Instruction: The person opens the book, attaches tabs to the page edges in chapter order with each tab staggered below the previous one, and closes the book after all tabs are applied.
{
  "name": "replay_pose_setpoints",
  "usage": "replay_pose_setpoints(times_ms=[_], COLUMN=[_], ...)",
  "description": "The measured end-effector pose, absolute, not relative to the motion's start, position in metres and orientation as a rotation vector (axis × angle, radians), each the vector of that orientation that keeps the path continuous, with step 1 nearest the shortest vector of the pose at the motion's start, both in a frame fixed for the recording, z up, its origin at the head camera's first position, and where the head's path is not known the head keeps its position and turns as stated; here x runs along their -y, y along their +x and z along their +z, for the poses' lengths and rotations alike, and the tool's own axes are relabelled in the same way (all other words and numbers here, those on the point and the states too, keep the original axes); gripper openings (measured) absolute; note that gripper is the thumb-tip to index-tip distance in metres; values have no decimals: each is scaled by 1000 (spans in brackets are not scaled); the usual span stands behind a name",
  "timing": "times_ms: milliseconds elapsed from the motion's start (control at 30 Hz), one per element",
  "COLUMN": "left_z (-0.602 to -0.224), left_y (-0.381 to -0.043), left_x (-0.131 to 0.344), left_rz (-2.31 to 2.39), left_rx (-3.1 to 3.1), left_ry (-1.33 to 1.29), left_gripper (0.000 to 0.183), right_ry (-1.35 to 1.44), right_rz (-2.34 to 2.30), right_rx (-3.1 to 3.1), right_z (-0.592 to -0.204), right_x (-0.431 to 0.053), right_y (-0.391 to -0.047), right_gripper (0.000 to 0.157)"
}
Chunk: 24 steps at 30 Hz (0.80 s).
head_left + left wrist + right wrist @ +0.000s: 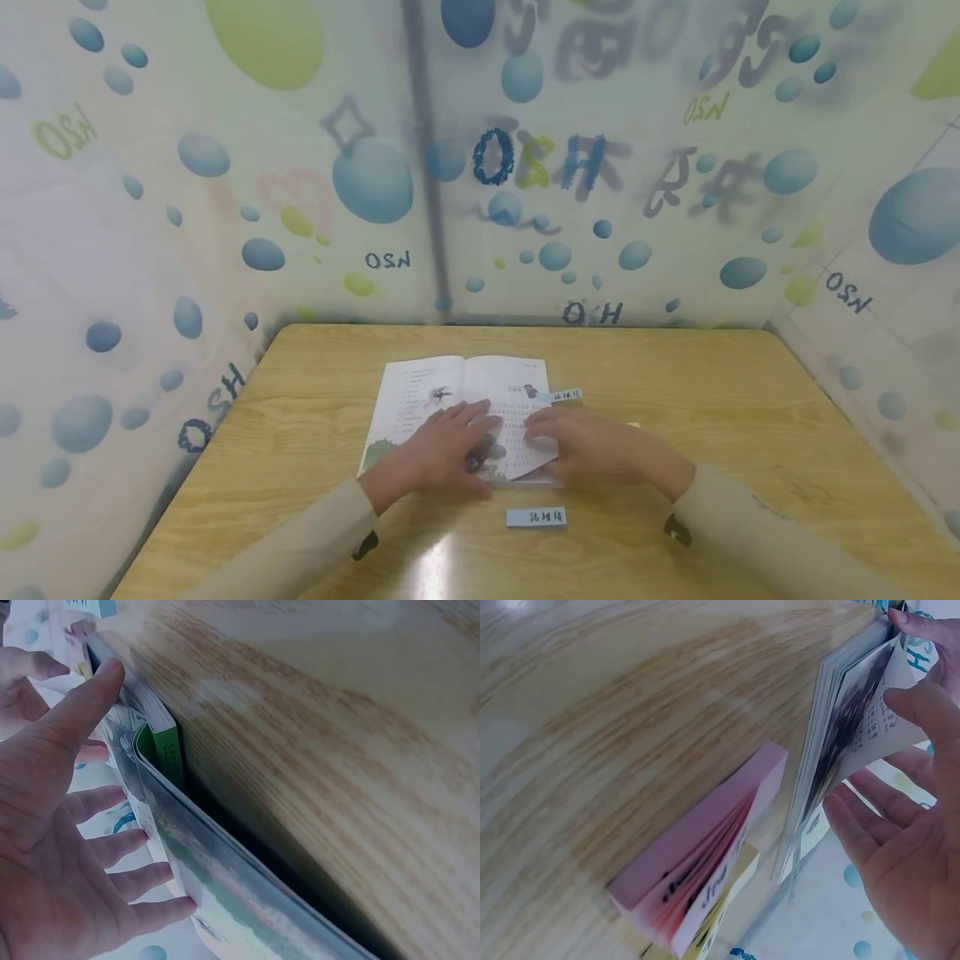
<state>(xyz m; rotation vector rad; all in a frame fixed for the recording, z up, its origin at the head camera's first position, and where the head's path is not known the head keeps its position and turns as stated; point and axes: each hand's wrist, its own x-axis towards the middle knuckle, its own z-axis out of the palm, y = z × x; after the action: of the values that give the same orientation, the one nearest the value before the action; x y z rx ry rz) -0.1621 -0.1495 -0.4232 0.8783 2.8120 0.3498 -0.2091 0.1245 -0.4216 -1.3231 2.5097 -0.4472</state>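
Observation:
An open book (pixel 420 387) with printed text and pictures lies on the wooden table. My left hand (pixel 453 446) rests over its middle, fingers spread and fairly straight; the left wrist view shows them against the pages. At the right page (pixel 517 367) my right hand (pixel 592 442) lifts the lower corner. In the right wrist view that lifted page (pixel 877 746) bends up between thumb and fingers. Just in front of the book lies a blue handwritten note (pixel 536 517). Another pale label (pixel 566 395) sits by the book's right edge.
A pink sticky-note pad (pixel 705 855) with fanned sheets stands right of the book, with a yellow pad (pixel 739 877) beside it, both mostly hidden by the right hand in the head view. Patterned curtains (pixel 480 250) enclose the table (pixel 315 358) at back and sides.

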Motion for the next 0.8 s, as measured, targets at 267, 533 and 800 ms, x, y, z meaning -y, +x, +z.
replay_pose_setpoints(times_ms=[267,533,800], left_z=[-422,-423,-426], left_y=[-166,-167,-166], left_x=[152,152,141], left_rz=[366,385,359], left_rx=[-2811,-2809,-2832], left_ry=[914,912,906], left_gripper=[104,104,104], right_ry=[-1343,-1283,-1294], right_rz=[-449,-523,-539], right_rx=[-2523,-2509,-2521], right_z=[-414,-408,-408], right_x=[-129,-131,-131], right_y=[-210,-210,-211], right_gripper=[52,53,52])
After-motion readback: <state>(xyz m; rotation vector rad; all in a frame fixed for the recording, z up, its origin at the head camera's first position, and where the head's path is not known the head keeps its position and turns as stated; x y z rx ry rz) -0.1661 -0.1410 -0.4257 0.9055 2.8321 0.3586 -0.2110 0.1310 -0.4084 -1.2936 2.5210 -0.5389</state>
